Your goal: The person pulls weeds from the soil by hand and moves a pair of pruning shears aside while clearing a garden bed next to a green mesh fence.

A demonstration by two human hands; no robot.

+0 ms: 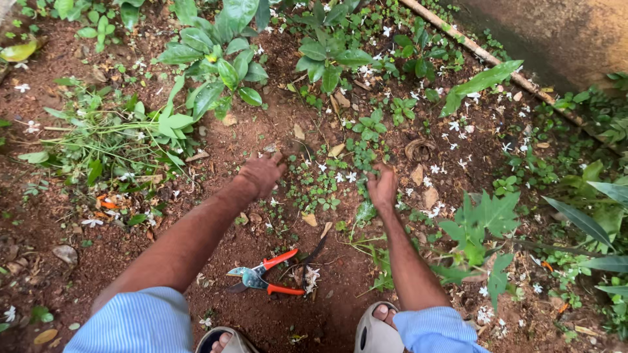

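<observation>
My left hand [260, 174] hovers palm down over bare red soil, fingers loosely curled, and I see nothing in it. My right hand [382, 186] reaches into a patch of small green weeds [362, 153] and closes around their stems. Pruning shears with orange handles [265, 279] lie on the soil between my arms, close to my feet. Both forearms stretch forward from light blue striped sleeves.
A heap of pulled weeds [111, 144] lies at the left. Leafy plants [219, 72] grow ahead and at the right [481, 225]. White fallen flowers [458, 124] dot the soil. A thin pole [484, 55] runs along a wall at the upper right. My sandalled feet [376, 330] stand below.
</observation>
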